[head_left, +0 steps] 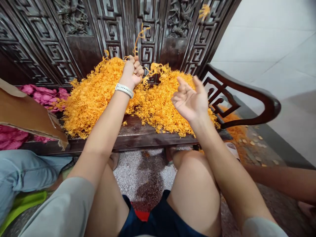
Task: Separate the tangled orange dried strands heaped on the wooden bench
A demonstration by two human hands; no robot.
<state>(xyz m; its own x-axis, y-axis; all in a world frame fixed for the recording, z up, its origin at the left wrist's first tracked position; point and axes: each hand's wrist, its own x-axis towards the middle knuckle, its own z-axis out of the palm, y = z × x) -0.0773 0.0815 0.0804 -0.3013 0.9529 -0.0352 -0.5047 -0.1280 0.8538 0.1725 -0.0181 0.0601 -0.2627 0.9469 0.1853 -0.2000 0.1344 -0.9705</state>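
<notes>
My left hand [133,70], with a white band on its wrist, is closed round a thin orange strand [136,42] that sticks up above the fist. More orange flower pieces [158,68] trail out on the right side of this hand. My right hand [190,97] is open, palm up, fingers apart, and nothing shows in it. It hovers over the right heap of orange artificial flowers [160,112]. A larger orange heap [91,98] lies behind and left of my left wrist. One orange flower piece [204,12] appears in mid-air at the upper right, before the carved panel.
The heaps lie on a dark wooden bench [138,131] with a carved back [81,46] and a curved armrest [269,105]. Pink flowers [44,95] and a cardboard box [27,112] are at left. Another person's jeans [32,171] and, at right, another person's limb [283,181] are close by.
</notes>
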